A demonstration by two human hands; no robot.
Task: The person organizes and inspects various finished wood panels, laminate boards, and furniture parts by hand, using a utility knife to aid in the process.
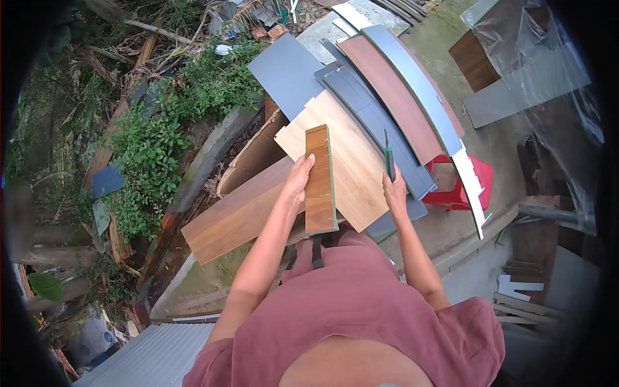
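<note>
Two risks: your left hand (296,182) grips the narrow plank (320,184) by one edge, above the light board (354,168), so it could slip. Your right hand (394,193), clamped on the cutter (389,161), sits near.

narrow plank strip (320,180) on wide board (354,187) | left hand (298,182) at strip's left edge | right hand (394,195) right of strip, utility knife (389,158) upright in it | long panels (393,103) behind board, over plastic stool (480,177) at right | weeds (161,142) far left

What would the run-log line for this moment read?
left hand: grips narrow wood plank | right hand: holds green-handled knife | below: light board on stacked planks
</note>
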